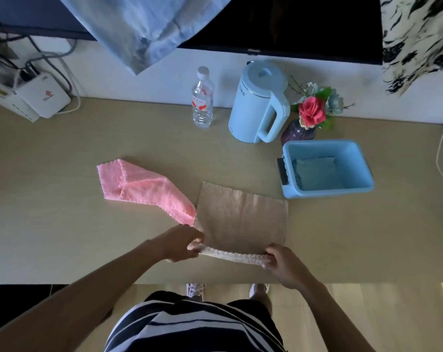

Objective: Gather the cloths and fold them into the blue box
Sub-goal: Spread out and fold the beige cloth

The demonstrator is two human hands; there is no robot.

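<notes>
A beige cloth (pixel 240 217) lies spread flat on the table in front of me. My left hand (pixel 182 243) pinches its near left corner and my right hand (pixel 282 262) pinches its near right corner, lifting the near edge off the table. A pink cloth (pixel 144 190) lies crumpled to the left, its tip touching the beige cloth. The blue box (pixel 365 171) stands at the right with a folded blue-grey cloth (pixel 317 172) lying inside it.
Along the back of the wooden table (pixel 62 199) stand a water bottle (pixel 202 100), a light blue kettle (pixel 259 102) and a vase of flowers (pixel 309 118). White devices with cables (pixel 37 97) sit at the back left. The table's front edge is just below my hands.
</notes>
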